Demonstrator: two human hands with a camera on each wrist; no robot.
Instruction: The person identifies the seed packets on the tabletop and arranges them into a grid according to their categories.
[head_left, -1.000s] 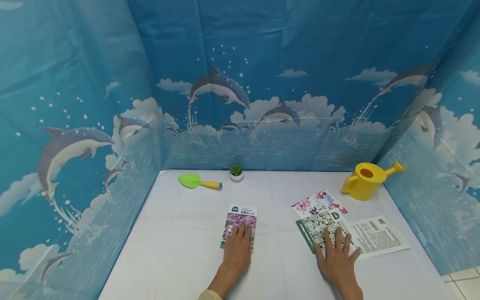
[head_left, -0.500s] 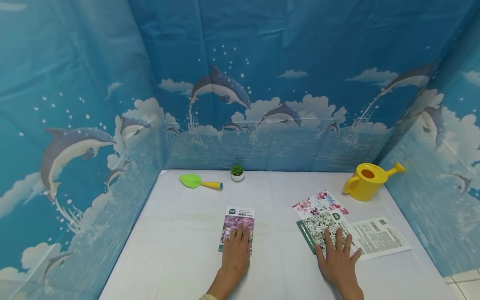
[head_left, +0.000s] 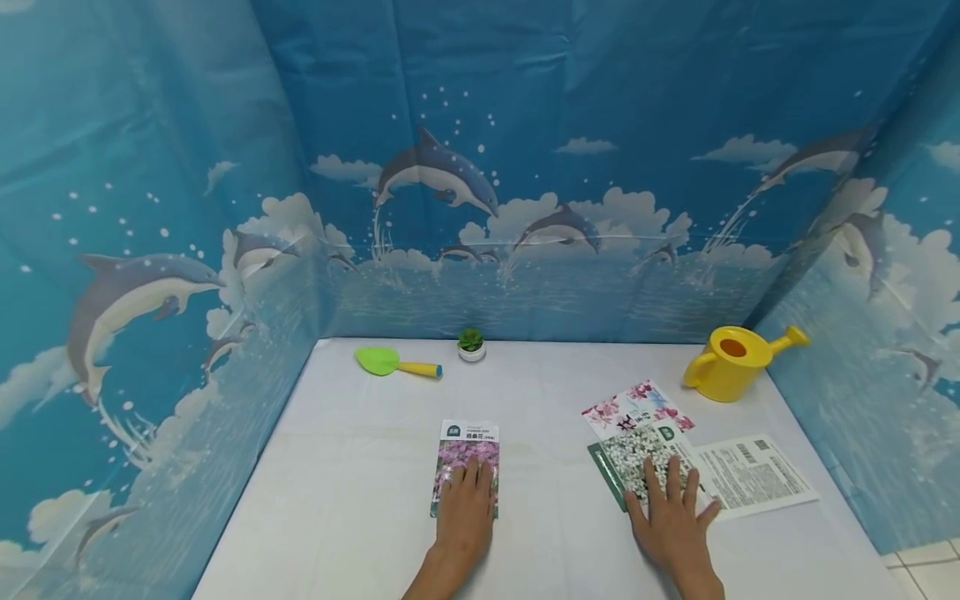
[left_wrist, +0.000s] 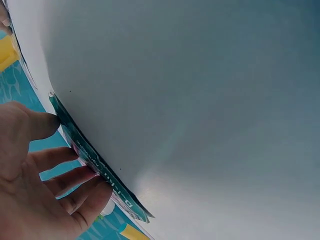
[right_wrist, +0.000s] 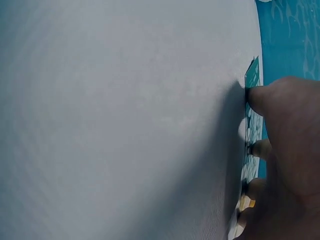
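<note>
My left hand [head_left: 465, 517] rests its fingertips on a seed packet with pink flowers [head_left: 457, 454], which lies flat on the white table. In the left wrist view the thumb and fingers touch the top of that packet [left_wrist: 95, 160] without curling round it. Fingers spread, my right hand [head_left: 671, 525] presses on a seed packet with white flowers [head_left: 633, 450]. That packet overlaps one with pink blossoms [head_left: 615, 412] behind it and a white packet showing its printed back [head_left: 757, 475] on the right. The right wrist view has the right hand's fingertips on the white-flower packet [right_wrist: 253, 122].
Toward the back left lies a toy trowel [head_left: 397, 363] with a green blade and yellow handle. A small potted succulent [head_left: 472, 344] stands at the back middle, and a yellow watering can [head_left: 727, 363] at the back right. Dolphin-print curtains [head_left: 525, 167] hang around the table [head_left: 360, 467].
The left hand and the pink-flower packet under it have slid left and slightly toward the front edge, and the packet has straightened. My right hand and its packets have stayed nearly in place.
</note>
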